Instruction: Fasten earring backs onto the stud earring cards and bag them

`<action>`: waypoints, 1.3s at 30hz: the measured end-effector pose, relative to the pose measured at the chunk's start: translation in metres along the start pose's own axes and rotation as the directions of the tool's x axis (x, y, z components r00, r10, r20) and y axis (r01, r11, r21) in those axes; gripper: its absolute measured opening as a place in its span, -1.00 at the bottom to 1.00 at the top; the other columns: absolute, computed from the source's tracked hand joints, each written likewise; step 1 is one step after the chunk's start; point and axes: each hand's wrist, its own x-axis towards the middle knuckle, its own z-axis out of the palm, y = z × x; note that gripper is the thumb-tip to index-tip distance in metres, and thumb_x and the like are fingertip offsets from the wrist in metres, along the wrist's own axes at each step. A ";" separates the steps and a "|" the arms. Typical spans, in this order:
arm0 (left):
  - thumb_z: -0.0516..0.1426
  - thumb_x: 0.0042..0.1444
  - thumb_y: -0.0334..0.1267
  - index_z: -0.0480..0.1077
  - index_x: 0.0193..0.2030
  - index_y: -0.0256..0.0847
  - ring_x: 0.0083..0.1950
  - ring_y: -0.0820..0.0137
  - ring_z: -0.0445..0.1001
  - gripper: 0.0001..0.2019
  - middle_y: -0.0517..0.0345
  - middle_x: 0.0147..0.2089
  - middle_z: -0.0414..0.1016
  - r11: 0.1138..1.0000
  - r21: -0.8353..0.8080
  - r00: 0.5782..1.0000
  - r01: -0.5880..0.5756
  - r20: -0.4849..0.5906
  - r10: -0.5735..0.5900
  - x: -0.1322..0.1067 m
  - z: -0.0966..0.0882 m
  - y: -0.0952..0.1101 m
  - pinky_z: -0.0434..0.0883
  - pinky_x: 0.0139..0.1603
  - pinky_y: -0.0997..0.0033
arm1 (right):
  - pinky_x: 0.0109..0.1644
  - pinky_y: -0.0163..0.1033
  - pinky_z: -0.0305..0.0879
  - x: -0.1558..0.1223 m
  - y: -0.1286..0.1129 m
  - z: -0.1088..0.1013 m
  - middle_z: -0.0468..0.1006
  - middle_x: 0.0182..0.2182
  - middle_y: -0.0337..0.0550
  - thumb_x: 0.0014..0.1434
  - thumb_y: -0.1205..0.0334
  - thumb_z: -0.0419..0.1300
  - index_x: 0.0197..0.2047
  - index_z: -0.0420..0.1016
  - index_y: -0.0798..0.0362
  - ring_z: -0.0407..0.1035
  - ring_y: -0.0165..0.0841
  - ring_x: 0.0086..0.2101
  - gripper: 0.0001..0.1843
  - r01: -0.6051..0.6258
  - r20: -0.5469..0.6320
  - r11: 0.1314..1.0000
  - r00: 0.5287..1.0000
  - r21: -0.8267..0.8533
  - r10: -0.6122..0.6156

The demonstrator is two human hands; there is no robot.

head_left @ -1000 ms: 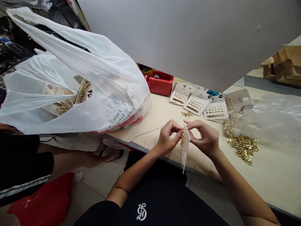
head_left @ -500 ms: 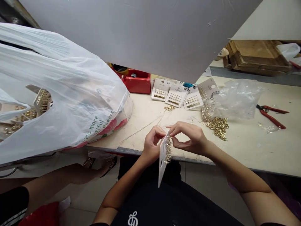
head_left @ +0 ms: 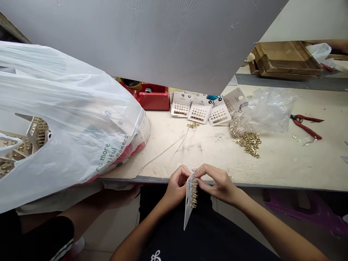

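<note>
A white earring card (head_left: pixel 187 208) is held nearly edge-on above the lap, just off the table's front edge, with rows of gold earring posts and backs (head_left: pixel 194 194) sticking out on its right side. My left hand (head_left: pixel 174 186) is closed on the card from the left, thumb and fingers near its upper end. From the other side, my right hand (head_left: pixel 217 181) pinches thumb and index finger together at the card's upper end, against the topmost posts. Whatever lies between those fingertips is too small to make out.
A large white plastic bag (head_left: pixel 81 108) of carded jewellery stands at left. Behind are a red tape dispenser (head_left: pixel 154 98) and several earring cards (head_left: pixel 199 108). A heap of gold pieces (head_left: pixel 248 143), a clear bag (head_left: pixel 274 108), red-handled cutters (head_left: pixel 307 127) and wooden trays (head_left: pixel 285 58) lie right. Another person's leg (head_left: pixel 92 214) is lower left.
Both hands and the card sit lower in view, now in front of the table's edge. The view has shifted slightly. Both hands keep about the same grip.
</note>
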 end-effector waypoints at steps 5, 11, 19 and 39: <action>0.40 -0.07 -0.07 0.16 -0.49 -0.26 -0.37 0.51 0.19 -0.51 0.24 -0.44 0.20 0.991 -0.016 0.990 0.130 0.057 -0.128 -0.021 -0.007 -0.015 0.32 -0.18 0.44 | -0.33 -0.32 0.42 -0.018 0.001 0.014 0.43 -0.43 -0.20 0.13 0.50 0.10 -0.30 0.24 0.03 0.41 -0.40 -0.42 -0.83 -0.071 0.018 0.994 0.997 0.081 0.070; 0.32 0.05 -0.06 0.18 -0.46 -0.26 -0.25 0.44 0.27 -0.57 0.18 -0.39 0.22 0.993 -0.012 0.989 0.118 0.094 -0.116 -0.034 -0.004 -0.019 0.36 -0.03 0.35 | -0.39 -0.40 0.34 -0.025 -0.006 0.018 0.40 -0.47 -0.24 0.10 0.50 0.10 -0.35 0.18 0.03 0.37 -0.45 -0.46 -0.81 -0.086 0.028 0.991 0.996 0.102 0.083; 0.32 -0.02 0.15 0.15 -0.51 -0.26 -0.44 0.51 0.23 -0.44 0.19 -0.46 0.25 0.991 0.003 0.991 0.136 -0.008 -0.136 -0.021 -0.017 -0.008 0.23 -0.38 0.45 | -0.21 -0.33 0.47 -0.018 -0.001 0.002 0.54 -0.27 -0.09 0.19 0.55 0.14 -0.28 0.26 0.05 0.52 -0.36 -0.21 -0.79 -0.120 0.071 0.977 0.991 0.177 0.109; 0.22 0.20 -0.38 0.32 -0.27 -0.23 -0.32 0.58 0.34 -0.88 0.22 -0.32 0.30 0.862 0.000 0.859 -0.508 0.084 0.506 0.019 -0.004 0.049 0.37 -0.30 0.66 | -0.21 -0.15 0.47 0.047 -0.024 0.002 0.39 -0.31 -0.14 0.17 0.64 0.27 -0.17 0.51 0.09 0.38 -0.34 -0.25 -0.73 0.156 -0.290 0.978 0.951 0.139 -0.111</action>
